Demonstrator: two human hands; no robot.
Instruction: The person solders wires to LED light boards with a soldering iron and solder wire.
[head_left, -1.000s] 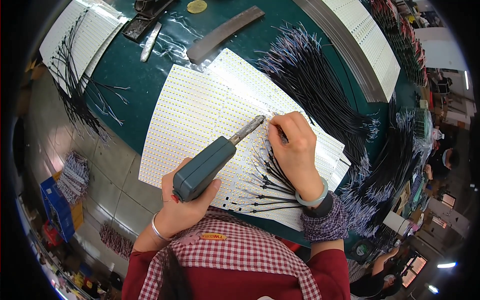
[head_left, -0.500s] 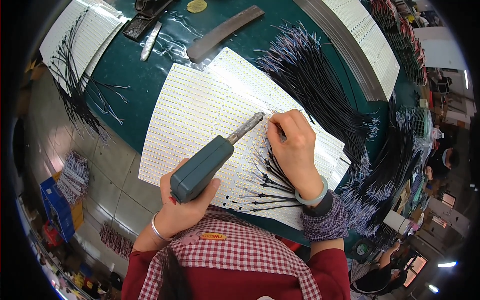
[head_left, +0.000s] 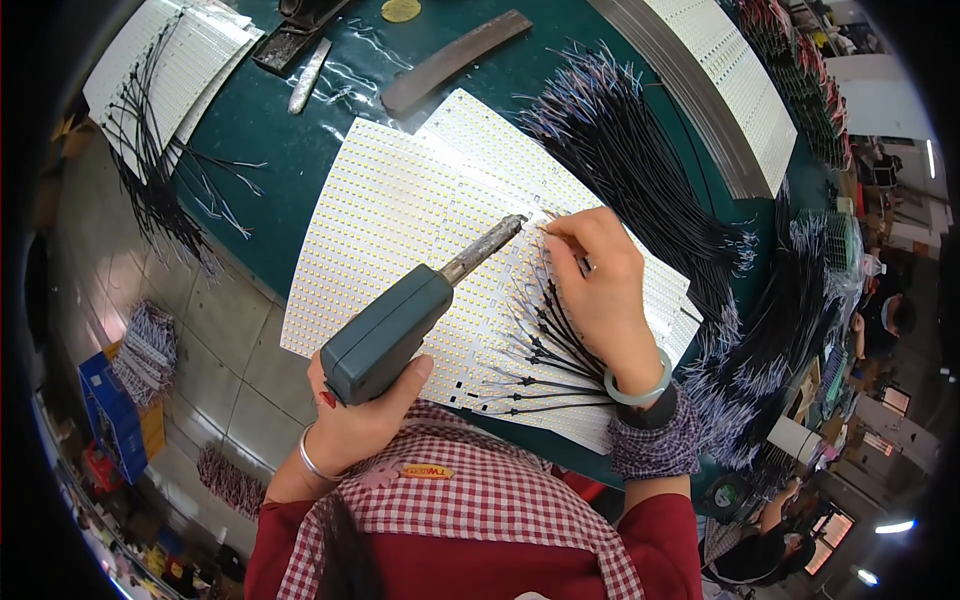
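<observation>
My left hand (head_left: 365,422) is wrapped round the handle of a dark green soldering gun (head_left: 388,335). Its metal tip reaches up and right to a white LED board (head_left: 385,215) dotted with rows of small yellow chips. Beside the tip, my right hand (head_left: 608,290) pinches a thin wire between thumb and forefinger, low over the board; most of that wire is hidden by the fingers. Several short black cables (head_left: 552,352) with bare ends fan out across the board below my right hand. A second LED board (head_left: 487,125) shows from under the first.
A thick bundle of black cables (head_left: 650,160) lies right of the boards, with more cables (head_left: 775,310) beyond. Stacked LED boards (head_left: 735,75) stand at the far right, others (head_left: 165,75) at the far left. A grey bar (head_left: 455,65) and a silver stick (head_left: 310,77) lie behind.
The soldering gun's body has moved slightly left, its tip staying close to the pinching fingers. My right hand has shifted a little right, with a wider gap behind its thumb.
</observation>
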